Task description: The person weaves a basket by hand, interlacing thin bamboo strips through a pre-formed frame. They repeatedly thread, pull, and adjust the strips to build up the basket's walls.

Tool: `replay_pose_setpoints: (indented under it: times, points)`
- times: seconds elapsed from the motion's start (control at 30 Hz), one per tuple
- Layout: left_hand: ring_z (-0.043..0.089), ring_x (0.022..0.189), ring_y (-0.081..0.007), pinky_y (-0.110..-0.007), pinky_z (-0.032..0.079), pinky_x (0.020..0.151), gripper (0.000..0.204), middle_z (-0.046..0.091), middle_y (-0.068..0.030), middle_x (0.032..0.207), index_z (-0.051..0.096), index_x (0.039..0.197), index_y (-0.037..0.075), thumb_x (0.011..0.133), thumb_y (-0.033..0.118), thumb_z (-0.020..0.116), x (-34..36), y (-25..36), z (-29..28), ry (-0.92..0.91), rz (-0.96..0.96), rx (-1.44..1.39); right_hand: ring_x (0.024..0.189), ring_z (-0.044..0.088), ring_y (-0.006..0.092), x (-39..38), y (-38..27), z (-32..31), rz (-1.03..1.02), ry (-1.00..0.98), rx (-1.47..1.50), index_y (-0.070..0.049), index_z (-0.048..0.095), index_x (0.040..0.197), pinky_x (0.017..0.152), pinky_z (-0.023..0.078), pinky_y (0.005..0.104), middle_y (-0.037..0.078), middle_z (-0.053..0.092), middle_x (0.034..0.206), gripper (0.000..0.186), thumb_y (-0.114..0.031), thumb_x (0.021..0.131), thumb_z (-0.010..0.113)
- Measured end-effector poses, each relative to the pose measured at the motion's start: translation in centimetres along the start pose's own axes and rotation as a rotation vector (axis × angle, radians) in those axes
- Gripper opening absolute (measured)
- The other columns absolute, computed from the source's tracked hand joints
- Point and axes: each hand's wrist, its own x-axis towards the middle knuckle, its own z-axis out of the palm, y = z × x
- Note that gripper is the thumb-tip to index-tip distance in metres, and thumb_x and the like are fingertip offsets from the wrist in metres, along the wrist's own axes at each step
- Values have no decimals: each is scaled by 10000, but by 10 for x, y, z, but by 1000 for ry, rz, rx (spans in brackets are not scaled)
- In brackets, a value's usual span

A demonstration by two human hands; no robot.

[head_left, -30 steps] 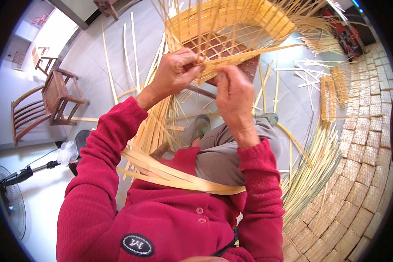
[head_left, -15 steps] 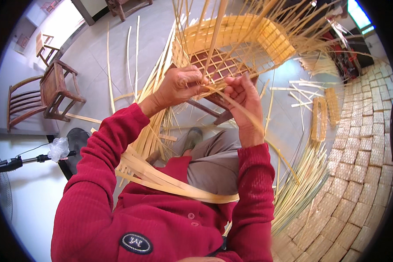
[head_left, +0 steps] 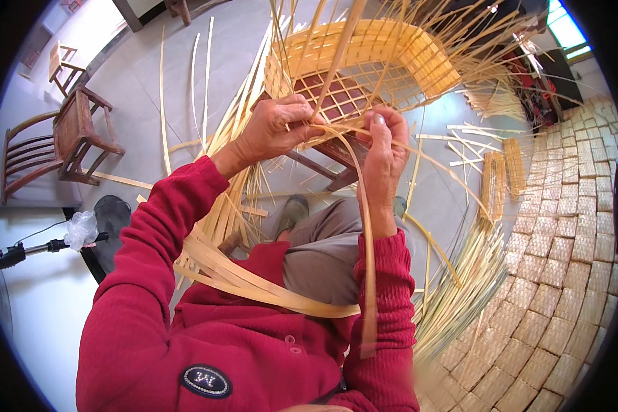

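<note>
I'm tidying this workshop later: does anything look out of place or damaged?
Mildly odd: a crumpled plastic bag clings to the black pole at left, seemingly without purpose. Pale strips lie crisscrossed on the floor near the basket, unlike the aligned bundle below. I see no clear damage.

A reddish-brown wooden stool (head_left: pixel 341 152) is standing on the grey tiled floor (head_left: pixel 233 62), and a woven basket (head_left: pixel 432 62) is resting on its top, the seat showing through the open mesh. On the floor at left, a wooden chair (head_left: pixel 74 130) is standing, while long pale strips (head_left: pixel 162 103) are lying to its right. At right, short strips (head_left: pixel 468 152) are lying scattered; nearer, a bundle of thin strips (head_left: pixel 467 288) is lying.
</note>
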Motion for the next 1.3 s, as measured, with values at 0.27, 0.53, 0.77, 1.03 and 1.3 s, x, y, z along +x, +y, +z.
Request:
replay_pose_setpoints:
  times: [0.27, 0.53, 0.77, 1.03, 1.3]
  points:
    - [643, 701, -191, -309, 501, 609, 145, 646, -69, 827, 762, 973, 35, 847, 94, 802, -1, 0, 4, 41, 23, -28, 846, 549, 93, 10, 0, -9, 18, -32, -125, 7, 615, 1165, 753, 470, 250, 42, 627, 998, 234, -147, 999, 558]
    - [595, 689, -139, -274, 463, 611, 109, 626, -53, 795, 747, 951, 6, 904, 104, 760, -6, 1, 13, 94, -56, 43, 886, 637, 216, 3, 4, -15, 276, 248, 518, -17, 578, 1019, 816, 556, 367, 109, 598, 1038, 281, -269, 1068, 464]
    - [587, 629, -203, -314, 458, 571, 170, 610, -71, 748, 736, 904, 14, 851, 159, 807, 4, 5, 2, -30, -67, 44, 880, 638, 214, -1, -7, -22, 264, 279, 646, -70, 567, 968, 778, 565, 376, 81, 613, 946, 262, -316, 1049, 529]
    - [633, 634, -220, -332, 473, 569, 235, 659, -79, 700, 729, 815, 32, 809, 244, 831, 24, 3, -18, -258, 73, 278, 957, 612, 128, 4, -9, -4, -29, 1, 114, -30, 622, 1174, 867, 489, 274, 29, 620, 1027, 528, -468, 909, 751]
    - [606, 668, -56, -216, 454, 574, 209, 666, -36, 720, 721, 848, -15, 892, 183, 769, 40, -20, -60, -398, -144, 94, 1012, 653, 176, 16, 0, -24, 165, -110, 147, -15, 556, 1309, 921, 539, 299, 82, 667, 1108, 548, -363, 932, 751]
